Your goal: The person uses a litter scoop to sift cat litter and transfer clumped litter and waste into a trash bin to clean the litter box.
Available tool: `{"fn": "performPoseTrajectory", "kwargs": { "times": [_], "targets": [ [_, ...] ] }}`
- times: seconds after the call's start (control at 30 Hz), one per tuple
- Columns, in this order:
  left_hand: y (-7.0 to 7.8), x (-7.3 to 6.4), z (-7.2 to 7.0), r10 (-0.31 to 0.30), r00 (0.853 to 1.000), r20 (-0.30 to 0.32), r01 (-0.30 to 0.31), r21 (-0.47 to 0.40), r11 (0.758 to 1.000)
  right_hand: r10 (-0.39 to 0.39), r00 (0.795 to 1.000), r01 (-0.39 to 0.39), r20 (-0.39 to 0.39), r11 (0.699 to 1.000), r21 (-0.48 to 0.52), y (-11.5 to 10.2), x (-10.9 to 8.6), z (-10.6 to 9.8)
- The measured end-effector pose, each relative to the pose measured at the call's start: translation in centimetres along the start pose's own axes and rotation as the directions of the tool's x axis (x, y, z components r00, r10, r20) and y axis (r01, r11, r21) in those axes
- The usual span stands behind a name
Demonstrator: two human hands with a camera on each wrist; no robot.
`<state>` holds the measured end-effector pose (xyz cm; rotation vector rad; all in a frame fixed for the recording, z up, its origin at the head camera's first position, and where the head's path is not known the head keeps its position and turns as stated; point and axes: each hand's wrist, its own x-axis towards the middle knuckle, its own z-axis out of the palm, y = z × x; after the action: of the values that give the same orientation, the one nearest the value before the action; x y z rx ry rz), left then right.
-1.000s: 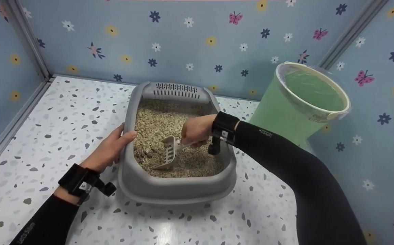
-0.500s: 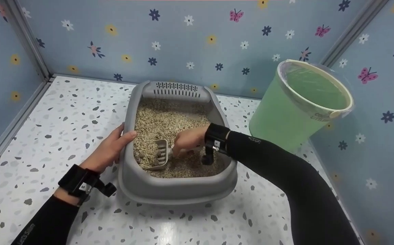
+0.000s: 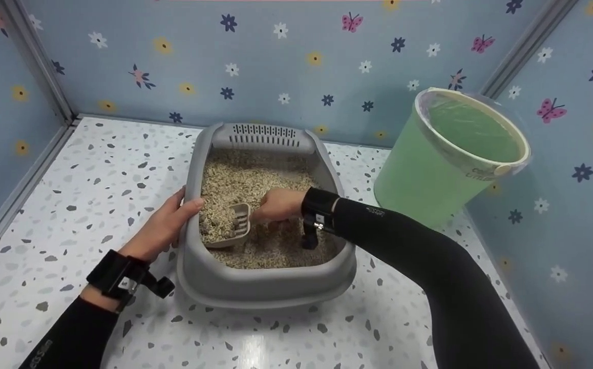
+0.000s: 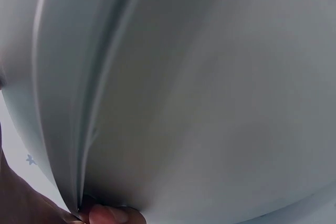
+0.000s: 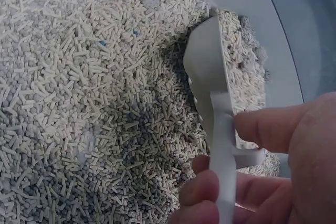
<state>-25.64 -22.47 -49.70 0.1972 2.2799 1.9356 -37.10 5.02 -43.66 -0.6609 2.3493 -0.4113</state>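
A grey litter box (image 3: pixel 271 287) stands on the speckled floor, filled with pale pellet litter (image 3: pixel 255 179). My left hand (image 3: pixel 166 225) grips its left rim, thumb on top; in the left wrist view the fingertips (image 4: pixel 110 214) curl under the rim's edge. My right hand (image 3: pixel 278 205) holds a slotted litter scoop (image 3: pixel 242 220) by its handle inside the box. In the right wrist view the scoop (image 5: pixel 207 61) lies tilted near the box wall, with pellets and a few darker grey clumps in it. The fingers (image 5: pixel 199 190) wrap the handle, and the index finger lies along its top.
At the right stands a green bin (image 3: pixel 414 174) with a cream rim and a clear plastic liner. Blue flowered wall panels (image 3: pixel 276 61) enclose the back and both sides. White speckled floor (image 3: pixel 122 154) surrounds the box.
My right hand has moved the scoop leftward through the litter toward the box's left wall, and the scoop now carries pellets. The left hand has stayed on the rim.
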Motion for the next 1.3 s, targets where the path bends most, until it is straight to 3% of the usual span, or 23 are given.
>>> {"fn": "performPoseTrajectory", "kwargs": {
  "times": [0.2, 0.47, 0.57, 0.6, 0.73, 0.8, 0.83, 0.87, 1.07, 1.3],
  "targets": [
    [0.1, 0.0, 0.2, -0.02, 1.0, 0.002, 0.02, 0.008, 1.0, -0.046, 0.998, 0.042, -0.05, 0.997, -0.063, 0.4, 0.8, -0.3],
    [0.3, 0.0, 0.0, 0.002, 1.0, 0.013, -0.002, -0.005, 1.0, -0.069, 0.997, 0.071, 0.023, 0.992, -0.105, 0.6, 1.3, -0.8],
    [0.3, -0.1, 0.0, 0.001, 1.0, 0.016, -0.001, -0.003, 1.0, -0.071, 0.997, 0.068, -0.024, 0.991, -0.114, 0.9, 2.1, -0.9],
    [0.3, 0.0, 0.0, 0.0, 1.0, 0.015, 0.0, -0.004, 1.0, -0.08, 0.995, 0.074, -0.053, 0.991, -0.11, 2.2, 3.8, -0.6],
    [0.2, 0.0, 0.1, -0.018, 1.0, 0.01, 0.018, 0.001, 1.0, -0.032, 0.996, 0.02, -0.086, 0.989, -0.146, 2.3, 4.4, -0.8],
    [0.1, 0.0, 0.1, -0.025, 1.0, 0.008, 0.025, 0.003, 1.0, -0.012, 0.997, -0.001, -0.08, 0.987, -0.163, 2.1, 4.4, -1.0],
    [0.1, 0.0, 0.2, -0.027, 1.0, 0.009, 0.027, 0.002, 1.0, 0.008, 0.998, -0.019, -0.068, 0.984, -0.175, 0.6, 2.9, -1.4],
    [0.1, 0.0, 0.2, -0.027, 1.0, 0.009, 0.027, 0.002, 1.0, 0.01, 0.998, -0.022, -0.064, 0.983, -0.184, 0.4, 2.8, -1.5],
    [0.0, 0.0, 0.1, -0.023, 1.0, 0.003, 0.023, 0.015, 1.0, -0.045, 0.997, 0.029, -0.06, 0.972, -0.234, -0.1, 2.8, -1.6],
    [0.1, 0.2, 0.0, 0.024, 1.0, 0.003, -0.023, -0.039, 0.999, -0.082, 0.993, 0.068, -0.087, 0.986, -0.15, 0.4, 2.7, -1.7]
  ]
}}
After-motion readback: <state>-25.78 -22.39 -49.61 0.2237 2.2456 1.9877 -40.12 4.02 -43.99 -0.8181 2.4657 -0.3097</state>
